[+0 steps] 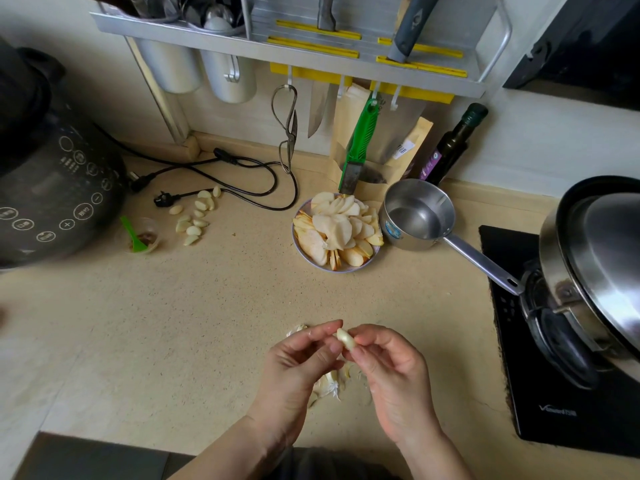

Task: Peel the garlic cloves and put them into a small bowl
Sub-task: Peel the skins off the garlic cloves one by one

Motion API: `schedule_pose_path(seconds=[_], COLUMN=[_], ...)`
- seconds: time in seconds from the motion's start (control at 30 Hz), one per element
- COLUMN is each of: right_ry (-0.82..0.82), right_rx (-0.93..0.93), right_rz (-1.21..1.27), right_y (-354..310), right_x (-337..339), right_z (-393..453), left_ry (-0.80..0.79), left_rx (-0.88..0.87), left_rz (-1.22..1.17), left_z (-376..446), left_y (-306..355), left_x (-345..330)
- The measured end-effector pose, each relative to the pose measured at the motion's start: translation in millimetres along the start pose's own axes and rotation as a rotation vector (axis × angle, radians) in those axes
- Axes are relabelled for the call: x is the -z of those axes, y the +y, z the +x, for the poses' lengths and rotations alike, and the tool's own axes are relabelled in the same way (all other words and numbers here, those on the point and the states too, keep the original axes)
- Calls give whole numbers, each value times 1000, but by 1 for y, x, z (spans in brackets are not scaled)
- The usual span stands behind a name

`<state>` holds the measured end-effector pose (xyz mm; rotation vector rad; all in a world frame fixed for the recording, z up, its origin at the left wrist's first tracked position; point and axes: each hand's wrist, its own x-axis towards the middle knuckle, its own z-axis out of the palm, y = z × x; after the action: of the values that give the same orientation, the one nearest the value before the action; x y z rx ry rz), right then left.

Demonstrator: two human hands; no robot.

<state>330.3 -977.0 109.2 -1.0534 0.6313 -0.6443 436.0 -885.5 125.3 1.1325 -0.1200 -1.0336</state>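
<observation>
Both forearms come up from the bottom edge, wrists bent inward so the hands meet low in the middle of the head view. Left hand (300,362): palm turned toward the right, fingers curled, thumb and forefinger tips pinching one end of a garlic clove (345,338). Right hand (391,368): back toward the camera, fingers curled — thumb and forefinger grip the other end of the same clove. Clove held above the counter (173,341), between the two hands, pale and mostly bare.

Garlic skins (329,384) lie on the counter directly under the hands; one more scrap (297,329) just past the left fingertips.

Farther back on the left, a loose group of peeled cloves (195,216) sits on the counter, just beside a small clear cup (147,235) with a green spoon (133,234) in it. Black cooker (52,188) at far left, its cords (242,181) trailing behind the cloves.

Centre back — a plate (337,233) of pale fruit slices, touching a steel saucepan (415,214) whose handle reaches toward the stove (509,323). Lidded pot (595,271) on the burner at right. Dark bottle (453,143) stands against the wall behind the saucepan; scissors (287,129) and a green-handled tool (360,147) hang from the rack (311,46).
</observation>
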Motion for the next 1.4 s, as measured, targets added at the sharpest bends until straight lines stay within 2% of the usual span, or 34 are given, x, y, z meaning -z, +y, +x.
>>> schedule_pose_path(seconds=[0.2, 0.5, 0.63, 0.77, 1.07, 1.4], right_ry=[-53, -52, 23, 22, -11, 45], right_rx=[50, 166, 116, 224, 378, 362], right_rz=[-70, -230, -192, -269, -471, -471], right_y=[5, 5, 3, 2, 2, 7], right_x=[3, 2, 0, -1, -5, -4], right_z=[0, 0, 0, 2, 0, 1], left_ry=[17, 13, 16, 31, 79, 77], left_rx=[-24, 36, 67, 102, 21, 60], left_rz=[17, -64, -152, -228, -95, -127], left_z=[1, 2, 3, 4, 5, 7], left_y=[2, 1, 2, 3, 3, 1], left_x=[0, 2, -2, -4, -1, -1])
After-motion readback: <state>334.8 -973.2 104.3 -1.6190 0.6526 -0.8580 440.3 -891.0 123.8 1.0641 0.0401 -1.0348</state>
